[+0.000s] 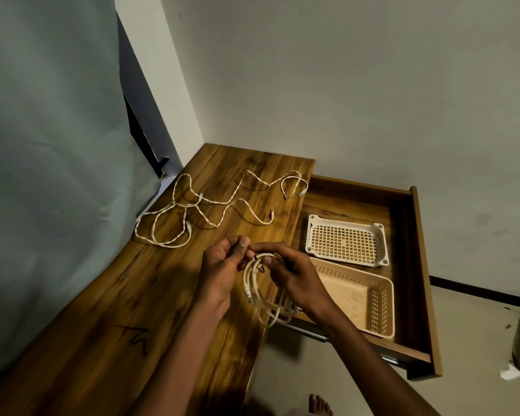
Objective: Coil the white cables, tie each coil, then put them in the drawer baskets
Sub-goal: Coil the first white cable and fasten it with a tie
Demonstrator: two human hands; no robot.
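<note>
Wooden desk (162,295) in a room corner, pale walls, grey-blue cloth hanging along its far-left side. Black scrawl (135,337) marked on the wood, not readable. Pulled open to the right of the desk: drawer (419,265), holding two perforated baskets. White basket (347,240) farther from the person, beige basket (357,295) nearer, just beside it; nothing seen inside either. Above the desk's right edge: left hand (219,271) and right hand (294,277), close together, both pinching the top of a coiled white cable (261,295), loops hanging. Loose white cables (198,211) sprawled across the desk's far end.
</note>
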